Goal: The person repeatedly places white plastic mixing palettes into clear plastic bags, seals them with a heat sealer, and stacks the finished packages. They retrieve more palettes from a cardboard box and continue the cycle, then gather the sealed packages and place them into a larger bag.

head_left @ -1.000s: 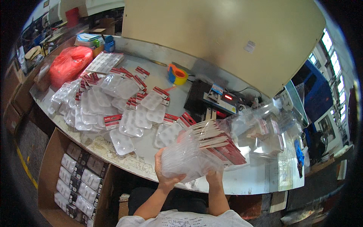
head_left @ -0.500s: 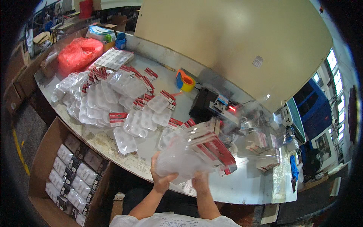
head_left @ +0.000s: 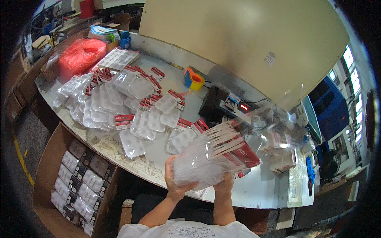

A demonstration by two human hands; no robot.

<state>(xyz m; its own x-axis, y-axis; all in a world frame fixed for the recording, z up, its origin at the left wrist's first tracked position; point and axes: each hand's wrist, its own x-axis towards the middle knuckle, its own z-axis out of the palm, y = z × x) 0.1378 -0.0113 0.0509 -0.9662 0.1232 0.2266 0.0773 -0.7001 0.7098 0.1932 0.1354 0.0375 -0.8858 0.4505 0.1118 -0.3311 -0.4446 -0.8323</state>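
Observation:
Between both hands, above the near part of the table, is a thick stack of white plastic trays in clear bags with red and white header cards. The stack is tilted, with its card edges fanned toward the upper right. My left hand is closed round the stack's left lower side. Under its right lower side, my right hand grips it near the cards; some of its fingers are hidden. Just beyond the stack lie bagged trays with the same red cards.
A pile of bagged trays covers the table's left. Behind it sits a red plastic bag. A tape roll and a black device with a red display stand at the back. An open carton of packed trays stands lower left.
The stack has shifted slightly right and turned, so more of its card edges show. Both hands have moved right with it and still hold it.

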